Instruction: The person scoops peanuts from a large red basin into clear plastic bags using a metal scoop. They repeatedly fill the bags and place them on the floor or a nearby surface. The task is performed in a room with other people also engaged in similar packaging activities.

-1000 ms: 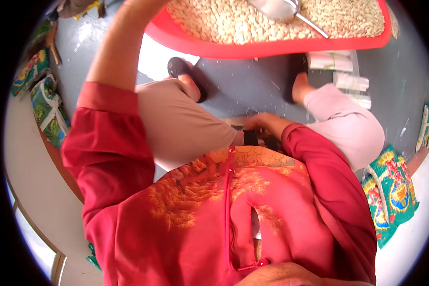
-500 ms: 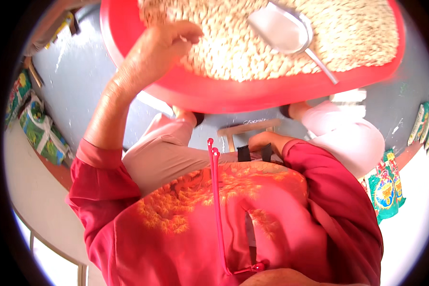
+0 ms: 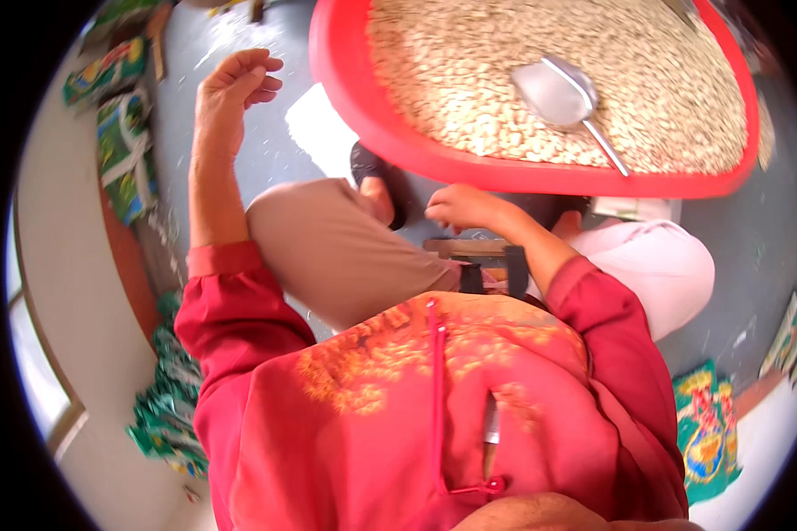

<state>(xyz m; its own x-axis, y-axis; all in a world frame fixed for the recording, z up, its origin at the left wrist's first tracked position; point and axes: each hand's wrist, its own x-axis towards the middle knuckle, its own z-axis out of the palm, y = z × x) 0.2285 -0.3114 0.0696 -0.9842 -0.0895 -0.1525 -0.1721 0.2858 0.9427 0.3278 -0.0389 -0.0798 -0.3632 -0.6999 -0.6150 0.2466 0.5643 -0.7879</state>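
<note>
Red tub (image 3: 354, 102): ahead of the person; a bump could jolt it. Pale kernels (image 3: 469, 80), filling it: could spill over the near rim if jolted. Metal scoop (image 3: 553, 93): lies on them, handle reaching that rim (snag risk for a passing sleeve). Left hand (image 3: 232, 88): empty, loosely open, beside tub. Right hand (image 3: 469, 208): below rim, fingers bent; grip unclear.

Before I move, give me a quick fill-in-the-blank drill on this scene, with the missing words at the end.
1. The shiny silver metal scoop lies on small, pale, bean-like pieces in a big rounded tub coloured ____.
2. The scoop's thin ____ reaches the tub's near rim.
3. In the picture, the bare left hand is to the ____ of the tub.
4. The bare right hand is ____ (inside/outside) the tub.

Missing words: red; handle; left; outside.
</note>
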